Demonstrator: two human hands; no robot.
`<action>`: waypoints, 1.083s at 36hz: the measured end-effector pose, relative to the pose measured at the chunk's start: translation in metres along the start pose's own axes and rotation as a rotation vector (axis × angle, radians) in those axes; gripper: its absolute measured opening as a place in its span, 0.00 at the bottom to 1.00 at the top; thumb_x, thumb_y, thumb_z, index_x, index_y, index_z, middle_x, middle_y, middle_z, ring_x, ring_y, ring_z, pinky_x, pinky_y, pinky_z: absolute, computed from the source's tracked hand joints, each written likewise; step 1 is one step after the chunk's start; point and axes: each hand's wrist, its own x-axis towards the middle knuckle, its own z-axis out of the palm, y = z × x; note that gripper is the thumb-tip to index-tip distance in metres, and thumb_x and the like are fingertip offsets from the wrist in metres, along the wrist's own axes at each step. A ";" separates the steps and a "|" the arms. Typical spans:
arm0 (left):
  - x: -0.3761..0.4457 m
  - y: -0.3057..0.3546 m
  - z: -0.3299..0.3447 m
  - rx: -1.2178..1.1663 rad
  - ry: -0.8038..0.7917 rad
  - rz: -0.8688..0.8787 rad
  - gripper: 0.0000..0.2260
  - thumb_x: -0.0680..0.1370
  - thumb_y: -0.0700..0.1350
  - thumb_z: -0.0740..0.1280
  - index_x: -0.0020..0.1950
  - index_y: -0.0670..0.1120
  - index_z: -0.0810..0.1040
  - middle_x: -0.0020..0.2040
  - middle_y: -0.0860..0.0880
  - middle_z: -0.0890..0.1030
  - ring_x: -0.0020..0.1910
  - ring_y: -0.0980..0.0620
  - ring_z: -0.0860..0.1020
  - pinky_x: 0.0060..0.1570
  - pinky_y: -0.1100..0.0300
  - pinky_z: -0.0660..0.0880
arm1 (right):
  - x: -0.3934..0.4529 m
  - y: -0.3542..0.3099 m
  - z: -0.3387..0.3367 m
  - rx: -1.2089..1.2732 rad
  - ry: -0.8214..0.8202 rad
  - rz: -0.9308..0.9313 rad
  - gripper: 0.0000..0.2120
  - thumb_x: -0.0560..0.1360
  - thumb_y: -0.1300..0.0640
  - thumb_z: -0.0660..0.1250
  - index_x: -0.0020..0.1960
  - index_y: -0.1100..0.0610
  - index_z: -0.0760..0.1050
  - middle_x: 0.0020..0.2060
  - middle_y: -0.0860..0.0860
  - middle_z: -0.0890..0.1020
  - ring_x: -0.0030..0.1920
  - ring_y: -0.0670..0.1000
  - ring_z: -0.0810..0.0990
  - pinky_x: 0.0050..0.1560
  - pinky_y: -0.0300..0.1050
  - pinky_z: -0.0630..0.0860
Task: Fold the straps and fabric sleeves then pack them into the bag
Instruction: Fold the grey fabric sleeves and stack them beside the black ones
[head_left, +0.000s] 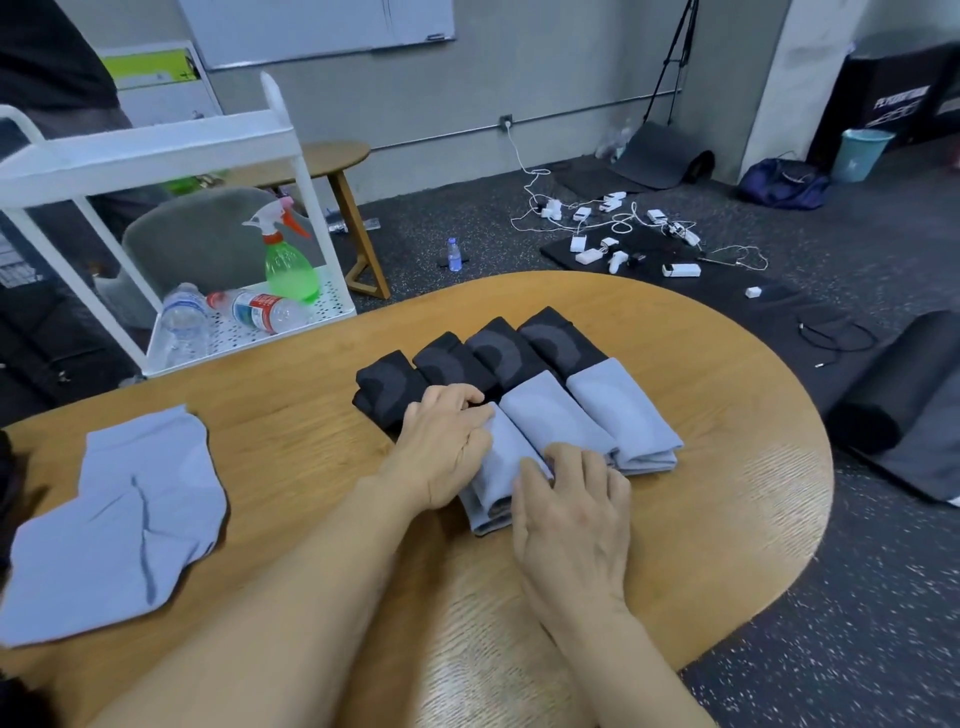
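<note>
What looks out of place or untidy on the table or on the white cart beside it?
On the white cart, one water bottle lies on its side beside the upright green spray bottle. On the wooden table, a light blue sleeve lies unfolded and creased at the left, apart from the neat row of folded sleeves.

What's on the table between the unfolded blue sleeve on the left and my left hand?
Nothing: head view shows bare wooden table between the loose blue sleeve and the left hand.
</note>
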 end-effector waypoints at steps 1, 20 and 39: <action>-0.001 0.001 -0.002 0.010 -0.026 -0.002 0.30 0.71 0.51 0.43 0.65 0.46 0.75 0.69 0.51 0.67 0.67 0.51 0.59 0.59 0.59 0.53 | -0.001 -0.001 -0.002 0.020 -0.019 -0.032 0.04 0.73 0.60 0.64 0.40 0.56 0.76 0.47 0.53 0.79 0.47 0.57 0.77 0.46 0.50 0.66; -0.076 -0.041 -0.056 0.047 0.127 -0.120 0.43 0.63 0.62 0.39 0.76 0.52 0.65 0.78 0.52 0.59 0.74 0.53 0.52 0.67 0.53 0.51 | 0.004 -0.018 -0.023 0.044 -0.122 -0.124 0.05 0.71 0.61 0.61 0.43 0.54 0.76 0.39 0.47 0.78 0.47 0.54 0.77 0.48 0.48 0.60; -0.219 -0.159 -0.095 0.244 0.092 -0.644 0.20 0.83 0.55 0.52 0.74 0.54 0.65 0.79 0.49 0.56 0.76 0.48 0.53 0.70 0.50 0.52 | -0.012 -0.205 0.019 0.290 -0.340 -0.520 0.15 0.72 0.51 0.55 0.40 0.52 0.80 0.37 0.46 0.82 0.44 0.53 0.78 0.47 0.49 0.60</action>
